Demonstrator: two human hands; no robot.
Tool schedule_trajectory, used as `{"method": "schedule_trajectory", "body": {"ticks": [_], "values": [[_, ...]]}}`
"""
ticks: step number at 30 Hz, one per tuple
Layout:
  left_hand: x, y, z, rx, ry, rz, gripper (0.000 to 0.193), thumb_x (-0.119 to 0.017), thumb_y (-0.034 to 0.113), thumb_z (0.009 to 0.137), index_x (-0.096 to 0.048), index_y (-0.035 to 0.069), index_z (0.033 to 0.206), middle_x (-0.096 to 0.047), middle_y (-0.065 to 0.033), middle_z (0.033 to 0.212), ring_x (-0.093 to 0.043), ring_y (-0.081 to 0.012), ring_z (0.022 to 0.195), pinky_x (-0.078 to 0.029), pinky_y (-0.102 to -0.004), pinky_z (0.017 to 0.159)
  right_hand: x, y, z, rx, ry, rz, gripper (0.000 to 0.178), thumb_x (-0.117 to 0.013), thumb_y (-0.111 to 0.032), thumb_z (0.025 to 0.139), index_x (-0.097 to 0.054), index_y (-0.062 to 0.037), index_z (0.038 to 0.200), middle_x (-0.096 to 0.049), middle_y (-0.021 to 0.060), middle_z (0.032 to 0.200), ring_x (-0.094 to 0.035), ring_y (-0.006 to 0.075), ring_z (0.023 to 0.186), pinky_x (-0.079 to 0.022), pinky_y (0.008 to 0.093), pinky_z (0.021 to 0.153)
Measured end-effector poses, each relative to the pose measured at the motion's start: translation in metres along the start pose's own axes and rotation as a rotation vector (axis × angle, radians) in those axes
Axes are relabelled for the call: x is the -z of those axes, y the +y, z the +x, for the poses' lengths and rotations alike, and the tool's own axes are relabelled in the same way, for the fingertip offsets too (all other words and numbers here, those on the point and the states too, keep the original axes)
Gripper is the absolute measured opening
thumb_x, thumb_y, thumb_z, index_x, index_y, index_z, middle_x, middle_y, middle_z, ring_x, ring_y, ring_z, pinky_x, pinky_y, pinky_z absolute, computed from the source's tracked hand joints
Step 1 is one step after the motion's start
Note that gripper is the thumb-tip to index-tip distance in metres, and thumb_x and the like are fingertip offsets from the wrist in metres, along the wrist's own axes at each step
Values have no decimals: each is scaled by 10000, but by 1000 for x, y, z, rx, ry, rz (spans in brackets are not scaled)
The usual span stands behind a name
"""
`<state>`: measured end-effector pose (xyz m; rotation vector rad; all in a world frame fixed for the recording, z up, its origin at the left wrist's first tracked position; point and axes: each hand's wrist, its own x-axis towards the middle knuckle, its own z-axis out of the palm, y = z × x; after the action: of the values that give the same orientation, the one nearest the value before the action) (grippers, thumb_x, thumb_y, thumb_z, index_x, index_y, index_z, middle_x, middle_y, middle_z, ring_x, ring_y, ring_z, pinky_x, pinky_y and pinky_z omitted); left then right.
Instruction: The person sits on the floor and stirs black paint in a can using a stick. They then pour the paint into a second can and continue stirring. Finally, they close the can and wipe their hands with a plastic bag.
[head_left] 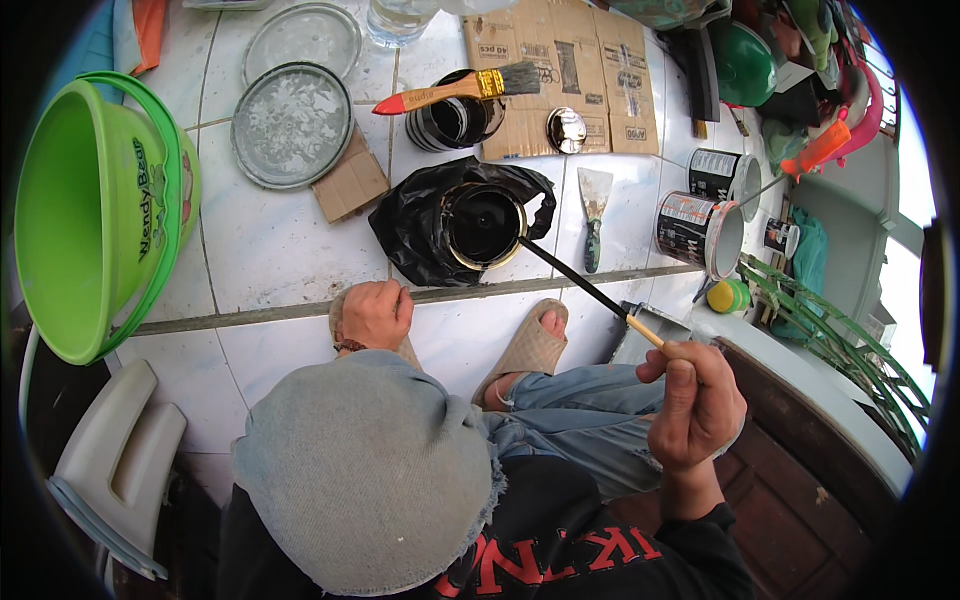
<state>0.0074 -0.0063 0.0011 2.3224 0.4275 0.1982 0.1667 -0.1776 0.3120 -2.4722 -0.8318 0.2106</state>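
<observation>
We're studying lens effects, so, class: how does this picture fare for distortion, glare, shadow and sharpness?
All in the head view: the dark brown panel appears bowed along its edge; the shiny round lid glares; the central paint can is too dark inside for detail; the right hand and thin stick look fairly sharp.

Right hand [697,410] raised, fingers [705,360] pinched; left hand [374,315] loosely curled.
</observation>
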Motion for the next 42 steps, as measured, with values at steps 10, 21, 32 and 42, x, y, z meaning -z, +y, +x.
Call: {"method": "schedule_trajectory", "body": {"ticks": [10,21,32,42], "values": [[-3,-1,-3,55,-35,-21,140,-710,111,793,-592,50,750,-612,-148,688,-608,-367,682,-463,-486,651,0,4,2,-7,-6,10,101,-582,18,973,-654,73,1018,-691,133,783,-685,188,659,-541,280,614],[0,0,-2,50,-33,-15,142,-711,103,790,-590,46,743,-606,-149,675,-608,-364,667,-461,-484,634,1,5,2,-11,4,19,101,-583,14,973,-656,67,1018,-690,130,775,-677,185,652,-532,280,603],[-1,0,2,2,-27,17,164,-700,101,800,-574,39,714,-597,-142,631,-602,-335,602,-473,-457,607,-110,55,31,121,-57,93,90,-630,-38,975,-665,17,1037,-671,115,828,-676,173,624,-524,295,556],[2,1,1,27,-16,-48,167,-699,107,794,-569,52,705,-586,-129,620,-595,-333,604,-471,-455,606,-153,98,44,107,-141,-47,128,-663,-30,918,-637,10,1037,-668,156,860,-664,339,724,-548,400,632]]}}
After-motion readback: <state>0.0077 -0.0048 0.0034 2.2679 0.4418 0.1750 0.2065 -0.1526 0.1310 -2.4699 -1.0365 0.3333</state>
